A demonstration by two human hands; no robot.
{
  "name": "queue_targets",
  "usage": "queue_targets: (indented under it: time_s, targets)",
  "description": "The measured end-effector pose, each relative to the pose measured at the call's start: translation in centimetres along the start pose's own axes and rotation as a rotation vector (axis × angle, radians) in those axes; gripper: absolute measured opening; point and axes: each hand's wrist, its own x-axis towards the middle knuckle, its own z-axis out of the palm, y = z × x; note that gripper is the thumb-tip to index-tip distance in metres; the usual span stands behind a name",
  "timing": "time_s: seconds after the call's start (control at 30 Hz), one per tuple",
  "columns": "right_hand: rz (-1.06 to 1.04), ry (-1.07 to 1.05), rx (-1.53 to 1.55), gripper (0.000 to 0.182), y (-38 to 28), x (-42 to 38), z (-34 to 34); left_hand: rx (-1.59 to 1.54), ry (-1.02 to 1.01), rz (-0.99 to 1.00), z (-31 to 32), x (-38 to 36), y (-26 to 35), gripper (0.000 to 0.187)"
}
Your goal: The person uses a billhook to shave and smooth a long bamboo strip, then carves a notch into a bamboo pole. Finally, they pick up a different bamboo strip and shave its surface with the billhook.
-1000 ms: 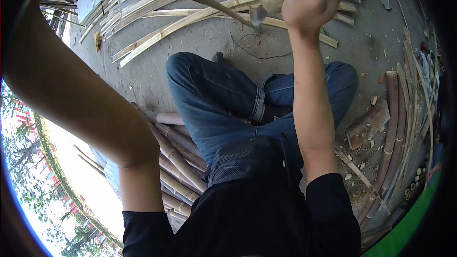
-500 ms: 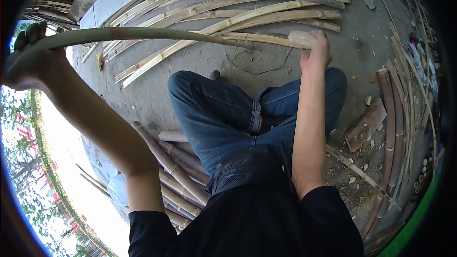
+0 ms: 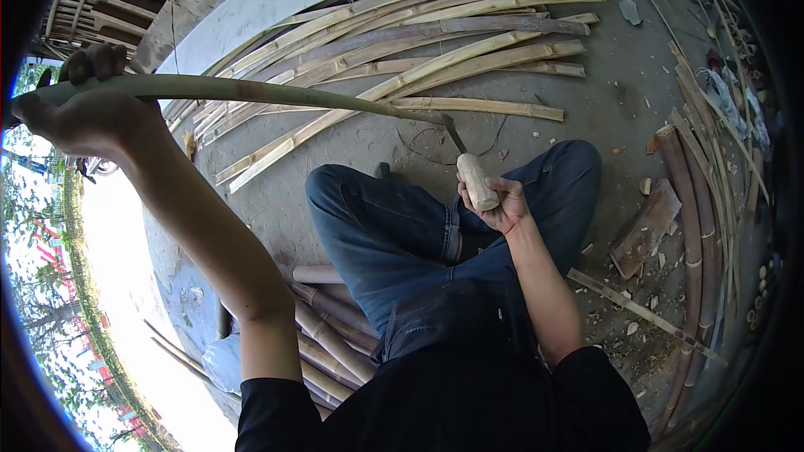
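Raised at the left, my left hand (image 3: 105, 117) is wrapped round one end of a long greenish bamboo pole (image 3: 276, 92). The pole slants across in front of me, its far end low over the ground. My right hand (image 3: 507, 208), just above my crossed legs, grips the thick pale wooden handle of a knife (image 3: 476, 180). The narrow dark blade points away from me, and its tip overlaps the far end of the pole.
Split bamboo strips (image 3: 419, 71) lie fanned out on the floor ahead. Bamboo poles (image 3: 327, 326) rest beside my left leg. To the right are a rusty flat block (image 3: 645, 230), wood chips, a thin strip (image 3: 645, 314) and brown bamboo lengths (image 3: 687, 226).
My right hand has come back toward my lap and leftward with the knife, its blade now showing at the pole's end. My left hand and the pole appear further right and lower in view.
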Motion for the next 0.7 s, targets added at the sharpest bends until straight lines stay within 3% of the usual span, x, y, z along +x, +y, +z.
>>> queue_targets:
  time_s: [0.07,0.1,0.17,0.2,0.23,0.3,0.33,0.4,0.5,0.57,0.63,0.7]
  targets:
    - [-0.015,-0.269,-0.215,0.074,0.7,0.0,0.3,-0.012,-0.044,0.009,0.2,0.3,-0.1,0.048]
    - [-0.005,-0.262,-0.203,0.074,1.4,0.1,1.1,-0.043,-0.015,-0.030,0.9,-0.1,0.2,0.046]
    - [-0.103,-0.097,-0.375,0.077,2.4,0.3,5.0,0.042,-0.044,0.064,1.3,0.5,0.4,0.054]
    - [-0.211,0.078,-0.779,0.063,3.4,-0.3,8.4,0.037,-0.051,0.064,1.8,0.2,0.8,0.054]
    - [-0.218,0.078,-0.773,0.063,3.9,0.3,9.5,0.087,-0.049,0.078,2.4,-0.3,1.4,0.058]
    - [-0.669,0.322,-1.869,0.049,4.9,1.7,11.0,0.144,-0.052,0.089,2.9,-0.5,1.6,0.062]
    - [-0.732,0.303,-1.918,0.041,5.9,2.0,12.3,0.125,-0.046,0.116,2.9,-0.1,1.3,0.066]
    - [-0.696,0.309,-1.952,0.042,7.0,3.6,12.3,0.075,-0.046,0.107,2.4,1.0,0.3,0.073]
    - [-0.645,0.373,-2.003,0.040,6.8,5.6,9.5,0.058,-0.067,0.080,2.6,1.5,0.3,0.070]
    - [-0.450,0.601,-2.043,0.052,4.6,7.0,6.9,0.019,-0.075,0.062,2.3,2.0,0.2,0.067]
    - [-0.515,0.434,-2.020,0.060,5.5,5.5,9.3,-0.025,-0.074,0.050,2.0,2.4,0.3,0.063]
    - [-0.347,0.374,-1.942,0.065,6.2,4.1,12.6,0.001,-0.087,0.031,2.1,2.5,0.0,0.060]
